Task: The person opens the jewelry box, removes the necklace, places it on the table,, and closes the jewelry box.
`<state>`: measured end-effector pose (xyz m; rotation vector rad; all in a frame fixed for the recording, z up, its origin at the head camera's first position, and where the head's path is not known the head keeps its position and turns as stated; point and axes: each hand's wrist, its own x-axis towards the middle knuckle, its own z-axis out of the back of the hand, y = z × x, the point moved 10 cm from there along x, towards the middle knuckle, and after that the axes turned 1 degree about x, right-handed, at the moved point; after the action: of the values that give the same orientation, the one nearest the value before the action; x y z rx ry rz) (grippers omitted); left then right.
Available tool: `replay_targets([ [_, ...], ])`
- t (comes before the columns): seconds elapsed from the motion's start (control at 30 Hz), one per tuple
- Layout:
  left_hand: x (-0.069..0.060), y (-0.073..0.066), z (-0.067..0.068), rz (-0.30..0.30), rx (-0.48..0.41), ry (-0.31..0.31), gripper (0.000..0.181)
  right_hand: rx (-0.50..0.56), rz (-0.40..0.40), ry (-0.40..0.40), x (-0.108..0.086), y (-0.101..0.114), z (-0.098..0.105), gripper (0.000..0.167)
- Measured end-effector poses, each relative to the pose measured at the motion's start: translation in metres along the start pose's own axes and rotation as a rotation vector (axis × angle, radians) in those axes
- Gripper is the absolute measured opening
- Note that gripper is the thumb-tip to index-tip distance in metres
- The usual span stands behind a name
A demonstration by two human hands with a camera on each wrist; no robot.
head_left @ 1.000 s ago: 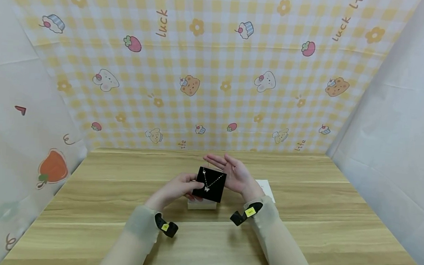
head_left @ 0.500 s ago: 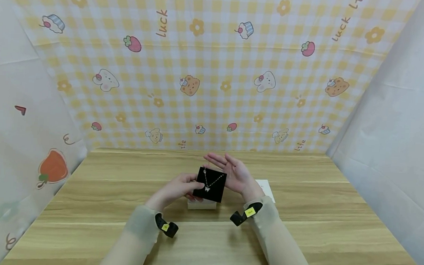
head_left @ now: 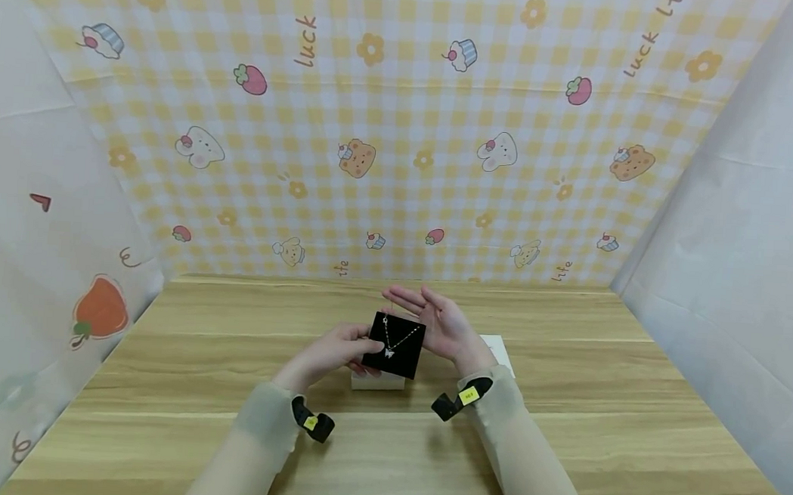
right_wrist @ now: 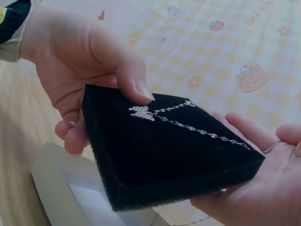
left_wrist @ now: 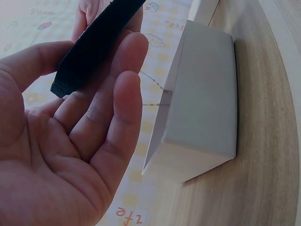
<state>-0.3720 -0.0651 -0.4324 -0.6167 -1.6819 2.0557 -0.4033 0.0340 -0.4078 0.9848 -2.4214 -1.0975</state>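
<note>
A square black foam pad is held tilted above the table by my left hand, thumb on its face and fingers beneath. A silver necklace crosses the pad in a V, its butterfly pendant lying near my left thumb. At the pad's right side my right hand is held palm up with extended fingers, and part of the chain passes over a finger. Beneath the pad stands an open white box. In the left wrist view, two chain strands hang between the pad and the box.
A flat white box lid or card lies on the wooden table, just right of my right wrist. A yellow checked cloth hangs at the back, with pale cloth walls on both sides.
</note>
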Motion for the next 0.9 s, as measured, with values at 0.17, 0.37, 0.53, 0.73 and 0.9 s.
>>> replay_targets([
  [0.17,0.0007,0.0,-0.0011,0.012,0.001,0.004,0.035,0.001,0.001,-0.007,-0.0007,0.0009,0.0006,0.061],
  [0.37,0.0008,0.0009,-0.0008,0.016,0.003,0.006,0.035,-0.025,0.004,-0.009,-0.0008,0.0026,0.002,0.061],
  [0.53,0.0011,0.0,-0.0008,0.005,-0.004,0.009,0.035,-0.035,0.014,-0.013,-0.0009,0.005,0.0026,0.06],
  [0.73,0.001,0.0011,-0.0006,0.01,0.002,0.01,0.035,-0.064,0.02,-0.017,-0.003,0.0068,0.0028,0.061],
  [0.9,0.0011,0.0012,-0.0009,0.013,0.005,0.007,0.036,-0.064,0.02,-0.028,-0.004,0.0076,0.0031,0.061],
])
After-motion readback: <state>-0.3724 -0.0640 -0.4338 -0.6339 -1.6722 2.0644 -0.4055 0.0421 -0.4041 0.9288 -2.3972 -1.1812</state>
